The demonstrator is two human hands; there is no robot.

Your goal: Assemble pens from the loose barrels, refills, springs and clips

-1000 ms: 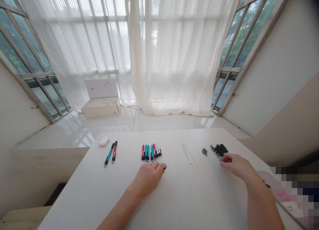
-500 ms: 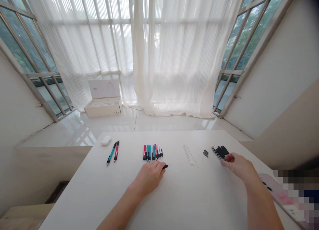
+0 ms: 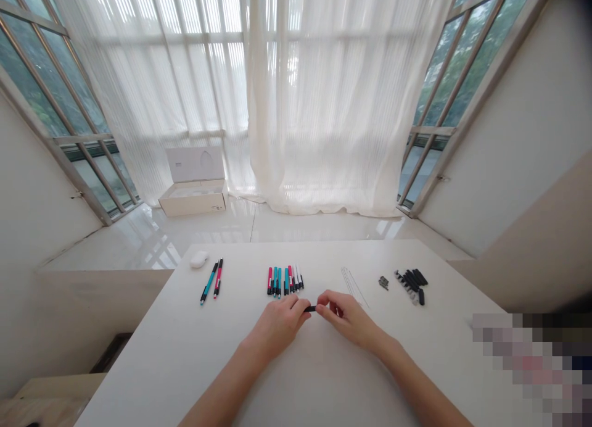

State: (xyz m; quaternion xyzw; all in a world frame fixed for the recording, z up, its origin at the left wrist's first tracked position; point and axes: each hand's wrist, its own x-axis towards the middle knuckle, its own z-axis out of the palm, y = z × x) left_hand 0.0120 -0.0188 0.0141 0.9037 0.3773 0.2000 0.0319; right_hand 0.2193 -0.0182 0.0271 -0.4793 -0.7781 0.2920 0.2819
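Over the white table (image 3: pixel 157 353), my left hand (image 3: pixel 281 322) pinches a black piece (image 3: pixel 311 308); whether my right hand (image 3: pixel 348 317) grips its tip, I can't tell. Sheer curtains (image 3: pixel 328 106) hang beyond.

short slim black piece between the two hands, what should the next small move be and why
Probably ease the right hand lightly toward the left hand, pressing on the short slim black piece: the left hand grips one end, and the right hand meets the other.
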